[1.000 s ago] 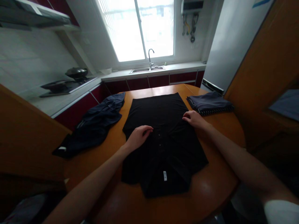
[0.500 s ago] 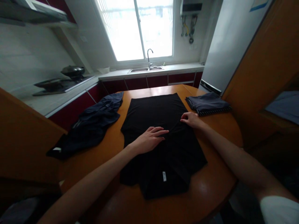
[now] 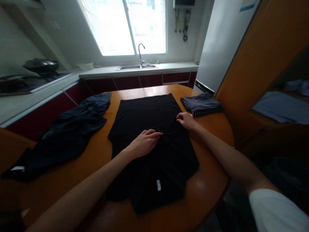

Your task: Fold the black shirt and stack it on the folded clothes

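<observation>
Clock ctrd on item 1.
1. Blk shirt (image 3: 169, 154), qty 1: laid out on wooden tbl (image 3: 199, 193); hem (image 3: 149, 97) at 12, collar (image 3: 164, 200) w/ wht label (image 3: 158, 185) at 6.
2. L hand (image 3: 144, 143): open, palm down, fingers extended over shirt's mid.
3. R hand (image 3: 187, 121): at shirt's edge, approx 2 o'clock; fingers curled, thumb nr index. Can't tell if fabric is pinched.
4. Folded dk pile (image 3: 202, 102), patterned lower layer: 2 o'clock, just beyond R hand.
5. Navy garment (image 3: 72, 129), rumpled, wht tag (image 3: 17, 168) at near end: 9 o'clock, apart from shirt.
6. Sink (image 3: 130, 67) w/ tap (image 3: 140, 53): 12 o'clock, below window (image 3: 149, 29).
</observation>
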Available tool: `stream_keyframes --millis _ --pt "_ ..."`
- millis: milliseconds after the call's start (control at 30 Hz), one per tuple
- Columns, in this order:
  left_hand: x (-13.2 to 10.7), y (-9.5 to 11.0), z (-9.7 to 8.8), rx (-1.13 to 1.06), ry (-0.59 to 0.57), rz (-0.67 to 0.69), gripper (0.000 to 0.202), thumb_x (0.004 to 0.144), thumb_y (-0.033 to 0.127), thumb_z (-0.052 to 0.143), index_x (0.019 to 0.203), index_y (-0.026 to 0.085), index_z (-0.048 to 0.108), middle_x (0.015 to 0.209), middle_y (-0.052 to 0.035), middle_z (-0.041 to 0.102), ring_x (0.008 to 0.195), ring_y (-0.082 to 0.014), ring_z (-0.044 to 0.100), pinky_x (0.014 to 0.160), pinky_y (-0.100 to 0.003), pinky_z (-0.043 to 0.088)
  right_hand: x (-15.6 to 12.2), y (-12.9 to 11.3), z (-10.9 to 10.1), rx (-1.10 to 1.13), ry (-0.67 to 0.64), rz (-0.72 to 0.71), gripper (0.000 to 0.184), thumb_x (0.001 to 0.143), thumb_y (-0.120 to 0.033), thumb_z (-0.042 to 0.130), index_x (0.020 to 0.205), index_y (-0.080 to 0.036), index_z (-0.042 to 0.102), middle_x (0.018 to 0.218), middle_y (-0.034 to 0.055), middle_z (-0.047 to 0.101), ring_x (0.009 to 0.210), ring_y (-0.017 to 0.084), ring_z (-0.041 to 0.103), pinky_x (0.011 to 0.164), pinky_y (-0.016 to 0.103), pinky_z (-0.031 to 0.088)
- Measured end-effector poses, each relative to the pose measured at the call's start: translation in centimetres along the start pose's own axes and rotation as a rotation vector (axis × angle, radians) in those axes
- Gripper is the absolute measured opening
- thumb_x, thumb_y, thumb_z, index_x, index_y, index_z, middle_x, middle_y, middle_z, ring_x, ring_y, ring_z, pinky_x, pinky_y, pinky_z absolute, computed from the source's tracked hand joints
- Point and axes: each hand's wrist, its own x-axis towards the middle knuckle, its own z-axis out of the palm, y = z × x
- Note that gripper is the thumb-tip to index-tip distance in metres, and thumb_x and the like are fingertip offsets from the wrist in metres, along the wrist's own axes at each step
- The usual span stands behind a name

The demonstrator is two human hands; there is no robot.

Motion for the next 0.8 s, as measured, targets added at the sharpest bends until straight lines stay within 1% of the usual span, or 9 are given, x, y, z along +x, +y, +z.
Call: stream_keyframes --millis 133,267,400,467,533,600,633,733,800 --pt "0.1 -0.2 0.4 -0.07 0.003 -0.018 0.031 0.099 0.023 0.045 0.12 0.025 0.068 0.137 -0.0039 0.062 0.123 -0.0224 0.057 0.103 -0.039 0.043 -0.3 -0.1 0.1 -0.032 -0.012 -0.015 0.005 0.085 -0.025 0.069 0.09 -0.024 0.071 0.093 0.003 0.074 0.097 0.024 0.063 0.095 0.044 0.036" --pt "0.2 0.2 0.5 -0.144 0.027 -0.037 0.027 0.1 0.025 0.046 0.118 0.025 0.066 0.136 -0.0044 0.063 0.126 -0.0218 0.057 0.106 -0.041 0.043 -0.4 0.0 -0.3 -0.059 -0.027 -0.023 0.006 0.086 -0.027 0.068 0.09 -0.024 0.072 0.096 0.0042 0.073 0.1 0.026 0.063 0.095 0.045 0.038" --pt "0.2 0.6 0.7 -0.193 0.038 0.008 0.037 0.102 0.03 0.046 0.138 0.025 0.055 0.148 -0.0066 0.052 0.141 -0.0217 0.044 0.116 -0.043 0.037 -0.6 -0.7 -1.6 0.012 0.084 -0.071 0.014 0.09 -0.026 0.061 0.098 -0.023 0.072 0.108 0.008 0.07 0.108 0.026 0.061 0.098 0.044 0.041" --pt "0.2 0.6 0.9 -0.217 0.004 0.045 0.042 0.103 0.033 0.046 0.145 0.027 0.049 0.153 -0.0059 0.047 0.145 -0.0216 0.037 0.119 -0.044 0.032 -2.0 -1.9 -2.4 0.091 0.109 -0.153 0.018 0.09 -0.025 0.059 0.102 -0.022 0.072 0.112 0.0089 0.069 0.111 0.025 0.06 0.1 0.042 0.043" --pt "0.1 0.4 1.1 -0.233 -0.032 0.059 0.043 0.104 0.034 0.045 0.146 0.029 0.048 0.154 -0.0049 0.044 0.146 -0.0215 0.035 0.121 -0.046 0.029 -4.7 -3.5 -3.0 0.16 0.083 -0.276 0.023 0.091 -0.024 0.057 0.109 -0.024 0.071 0.118 0.0085 0.067 0.115 0.024 0.059 0.103 0.041 0.044" --pt "0.1 0.3 1.3 -0.241 -0.049 0.057 0.043 0.104 0.035 0.044 0.146 0.029 0.048 0.156 -0.0045 0.042 0.147 -0.0216 0.033 0.122 -0.046 0.027 -8.8 -5.0 -3.3 0.167 0.016 -0.379 0.033 0.091 -0.027 0.058 0.123 -0.029 0.067 0.131 0.0076 0.061 0.127 0.025 0.053 0.11 0.045 0.04" --pt "0.0 0.3 1.3 -0.245 -0.051 0.055 0.043 0.104 0.035 0.044 0.147 0.029 0.048 0.156 -0.0045 0.041 0.147 -0.0215 0.033 0.122 -0.045 0.027 -11.1 -5.6 -3.4 0.155 -0.019 -0.403 0.04 0.09 -0.03 0.06 0.13 -0.032 0.063 0.138 0.0063 0.057 0.133 0.026 0.048 0.113 0.048 0.038" --pt "0.1 0.2 1.4 -0.258 -0.05 0.056 0.044 0.104 0.036 0.044 0.148 0.029 0.047 0.157 -0.0042 0.04 0.148 -0.0209 0.032 0.122 -0.044 0.026 -17.4 -5.9 -3.1 0.1 -0.093 -0.362 0.064 0.088 -0.034 0.064 0.148 -0.039 0.044 0.155 0.0017 0.042 0.146 0.027 0.031 0.119 0.05 0.032" --pt "0.2 0.1 1.5 -0.256 -0.056 0.054 0.044 0.104 0.037 0.044 0.147 0.028 0.047 0.157 -0.0036 0.04 0.148 -0.0203 0.032 0.123 -0.043 0.025 -20.2 -5.3 -2.6 0.039 -0.086 -0.313 0.073 0.088 -0.026 0.058 0.155 -0.038 0.032 0.161 0.0001 0.033 0.15 0.026 0.024 0.121 0.052 0.029"
